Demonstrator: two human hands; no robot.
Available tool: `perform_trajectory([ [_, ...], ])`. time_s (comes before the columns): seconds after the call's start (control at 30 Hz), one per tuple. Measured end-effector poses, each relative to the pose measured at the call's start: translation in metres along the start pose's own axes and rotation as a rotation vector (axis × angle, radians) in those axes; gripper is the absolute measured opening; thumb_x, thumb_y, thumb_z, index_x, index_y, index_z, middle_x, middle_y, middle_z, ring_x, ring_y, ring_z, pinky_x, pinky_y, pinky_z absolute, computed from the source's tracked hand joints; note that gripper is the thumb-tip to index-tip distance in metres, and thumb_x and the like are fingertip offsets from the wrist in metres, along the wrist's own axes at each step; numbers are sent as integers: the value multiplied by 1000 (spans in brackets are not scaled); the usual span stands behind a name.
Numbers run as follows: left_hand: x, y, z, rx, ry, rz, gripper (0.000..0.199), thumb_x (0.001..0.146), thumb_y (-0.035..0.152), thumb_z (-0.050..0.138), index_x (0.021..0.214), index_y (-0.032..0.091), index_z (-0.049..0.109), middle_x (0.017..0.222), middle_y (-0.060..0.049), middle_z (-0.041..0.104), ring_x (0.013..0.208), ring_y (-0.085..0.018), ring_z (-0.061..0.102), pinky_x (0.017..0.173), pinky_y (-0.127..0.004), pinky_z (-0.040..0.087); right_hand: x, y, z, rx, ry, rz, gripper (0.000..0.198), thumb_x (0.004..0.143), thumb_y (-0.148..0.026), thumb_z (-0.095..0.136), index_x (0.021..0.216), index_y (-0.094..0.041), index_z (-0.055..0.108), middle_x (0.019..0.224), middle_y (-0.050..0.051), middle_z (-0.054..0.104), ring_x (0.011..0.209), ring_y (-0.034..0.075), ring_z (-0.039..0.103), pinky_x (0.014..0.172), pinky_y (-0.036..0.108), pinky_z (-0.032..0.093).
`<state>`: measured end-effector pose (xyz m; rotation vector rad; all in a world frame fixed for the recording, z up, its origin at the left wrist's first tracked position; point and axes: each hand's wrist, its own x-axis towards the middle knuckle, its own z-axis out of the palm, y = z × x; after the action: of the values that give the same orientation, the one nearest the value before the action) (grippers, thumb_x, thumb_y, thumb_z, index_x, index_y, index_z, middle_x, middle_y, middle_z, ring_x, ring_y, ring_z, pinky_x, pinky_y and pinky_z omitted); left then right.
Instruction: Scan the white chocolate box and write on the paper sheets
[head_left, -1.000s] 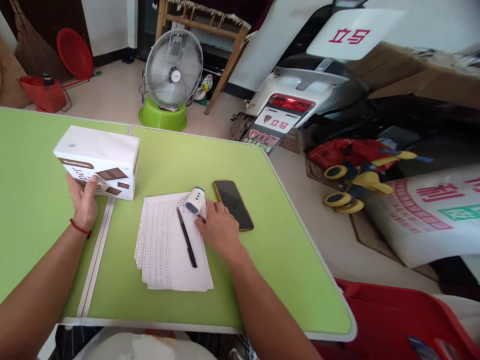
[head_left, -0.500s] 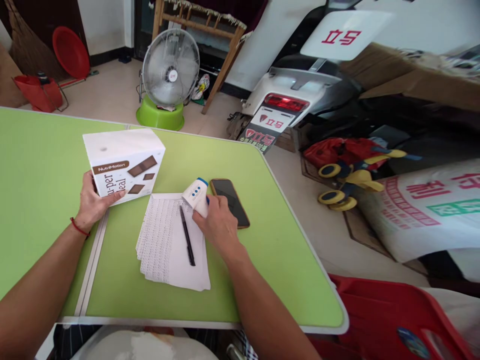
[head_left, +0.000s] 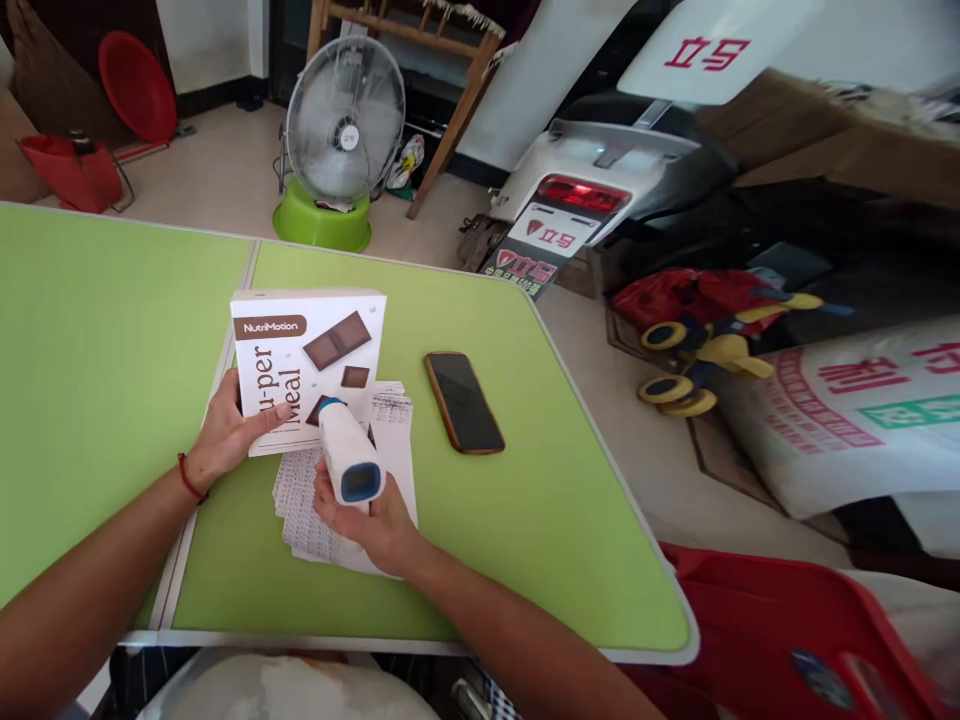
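My left hand (head_left: 234, 428) grips the lower left side of a white NutriMotion box (head_left: 337, 312), its thumb across the printed front. The box is upright, its front with brown chocolate-like pictures facing me. In my right hand (head_left: 375, 520) is a white and blue infrared thermometer (head_left: 346, 445), its small display turned towards me and its far end up against or just before the box front; I cannot tell if they touch. Under both lies a stack of printed paper sheets (head_left: 394, 430). The pen on it is almost wholly hidden. A smartphone (head_left: 465, 402) lies to the right.
The green folding table (head_left: 540, 520) has a pale seam on the left. Beyond it stand a fan (head_left: 345, 120) on a green basin (head_left: 322, 225) and a white scooter (head_left: 592, 165). A red chair (head_left: 780, 630) is close by the table's right corner.
My left hand has brought the box right and nearer, turning its front to me. The thermometer has been lifted off the sheets, turned and moved left to the box.
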<state>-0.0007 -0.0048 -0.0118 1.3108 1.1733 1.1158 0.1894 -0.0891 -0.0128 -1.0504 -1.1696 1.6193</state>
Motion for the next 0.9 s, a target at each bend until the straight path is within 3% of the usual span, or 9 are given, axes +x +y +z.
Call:
perform_trajectory([
  [0.1,1,-1,-1,30,5,-9,67,62,44,84,114,14,56,114,-15,65,102,-33,63,84,-49,53,6,0,3,121,-69,30,30,69,-43,72,77,-21,53,66,-3,47,56,11,41,53,29,36],
  [0.9,3,5,-4,44,-45,-4,64,70,49,78,117,13,53,120,-16,63,109,-34,60,89,-50,50,10,0,6,226,-56,66,26,68,-38,72,77,-21,54,62,-5,49,51,10,41,52,29,35],
])
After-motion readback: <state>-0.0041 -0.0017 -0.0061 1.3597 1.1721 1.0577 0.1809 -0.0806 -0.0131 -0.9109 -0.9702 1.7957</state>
